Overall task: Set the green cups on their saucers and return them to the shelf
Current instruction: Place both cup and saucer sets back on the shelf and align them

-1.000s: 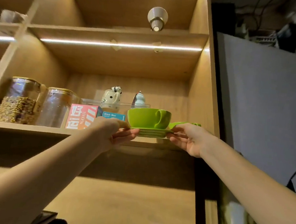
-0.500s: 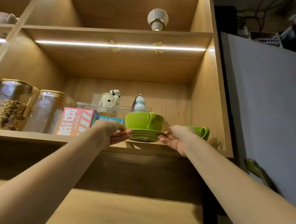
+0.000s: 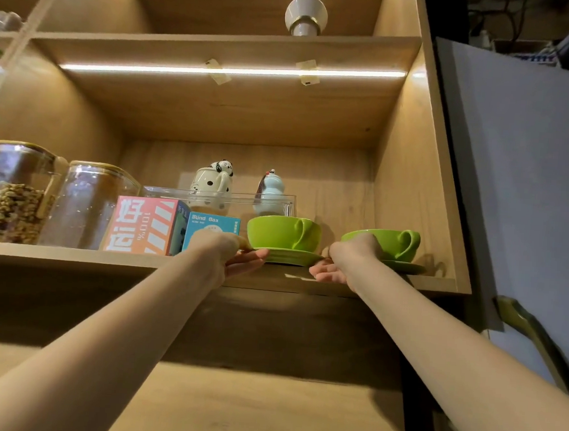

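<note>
A green cup (image 3: 283, 232) sits on its green saucer (image 3: 290, 256) at the front edge of the wooden shelf (image 3: 71, 255). My left hand (image 3: 230, 253) pinches the saucer's left rim and my right hand (image 3: 342, 263) holds its right rim. The saucer rests on or just above the shelf board; I cannot tell which. To the right, a second green cup (image 3: 392, 243) stands on its own saucer (image 3: 407, 267) on the same shelf, partly hidden behind my right hand.
Two glass jars (image 3: 15, 193) stand at the shelf's left. A pink box (image 3: 144, 225) and a blue box (image 3: 213, 227) sit beside the saucer. A clear tray (image 3: 244, 197) with two figurines is behind. The shelf's side wall (image 3: 409, 197) is at the right.
Both hands have carried the cup and saucer forward and down to the shelf's front edge. The second cup and saucer now show more fully at the right.
</note>
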Motion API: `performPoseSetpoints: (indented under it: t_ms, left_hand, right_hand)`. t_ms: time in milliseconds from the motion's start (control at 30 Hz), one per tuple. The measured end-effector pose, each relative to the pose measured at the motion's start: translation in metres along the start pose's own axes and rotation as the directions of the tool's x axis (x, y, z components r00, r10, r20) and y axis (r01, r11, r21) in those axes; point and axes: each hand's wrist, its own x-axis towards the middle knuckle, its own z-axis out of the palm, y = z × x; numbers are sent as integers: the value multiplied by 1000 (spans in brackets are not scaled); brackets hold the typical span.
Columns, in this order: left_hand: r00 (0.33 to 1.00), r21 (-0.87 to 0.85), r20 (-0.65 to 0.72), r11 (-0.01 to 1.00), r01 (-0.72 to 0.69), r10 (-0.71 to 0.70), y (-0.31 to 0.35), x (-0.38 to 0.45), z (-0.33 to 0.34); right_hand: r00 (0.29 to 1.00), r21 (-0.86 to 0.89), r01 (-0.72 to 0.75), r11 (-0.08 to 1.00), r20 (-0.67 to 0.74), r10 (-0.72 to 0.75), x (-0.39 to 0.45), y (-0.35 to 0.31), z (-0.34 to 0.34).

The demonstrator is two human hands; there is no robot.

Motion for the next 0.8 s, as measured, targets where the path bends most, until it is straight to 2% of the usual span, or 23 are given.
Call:
performPoseSetpoints:
  t_ms: [100, 200, 233, 267, 300, 333, 367, 400, 433, 467, 500, 600, 800]
  left_hand:
    - [1000, -9, -24, 1000, -2, 2, -3, 1, 2]
    - [1000, -39, -23, 999, 0, -1, -6, -5, 2]
    - [1000, -41, -21, 999, -2, 1, -6, -7, 2]
    - [999, -32, -31, 999, -17, 16, -8, -8, 1]
    - [996, -3, -60, 998, -68, 67, -11, -9, 1]
    - [977, 89, -114, 981, -173, 182, -16, -9, 0]
    - [917, 268, -177, 914, -306, 358, -24, -9, 1]
    - [803, 474, -199, 772, -423, 562, -33, -10, -1]
    - [686, 622, -147, 606, -496, 713, -43, -13, -2]
    - [623, 705, -53, 472, -530, 780, -53, -17, -3]
    - [610, 742, 50, 379, -553, 791, -62, -19, -3]
    - [625, 819, 237, 194, -540, 744, -86, -10, -6]
    - [674, 891, 248, 109, -441, 696, -95, 7, -7]
  right_hand:
    - [999, -96, 36, 995, 1, -37, -5, -2, 1]
    - [997, -18, 72, 997, 14, -72, -12, 1, -2]
    - [992, -24, 130, 991, 0, -130, -14, 5, -1]
    - [968, -106, 240, 965, -46, -246, -15, 11, 0]
    - [909, -250, 373, 894, -96, -406, -18, 20, 1]
    - [805, -414, 487, 769, -128, -579, -22, 30, 3]
    - [683, -539, 557, 632, -135, -718, -28, 39, 4]
    - [592, -620, 587, 520, -109, -798, -35, 48, 4]
    - [543, -673, 598, 436, -59, -838, -39, 55, 5]
    - [534, -714, 593, 371, 5, -845, -41, 62, 5]
    - [550, -746, 583, 321, 71, -832, -41, 67, 5]
    - [631, -771, 575, 272, 206, -748, -36, 77, 7]
    - [658, -833, 519, 192, 246, -712, -28, 77, 12]
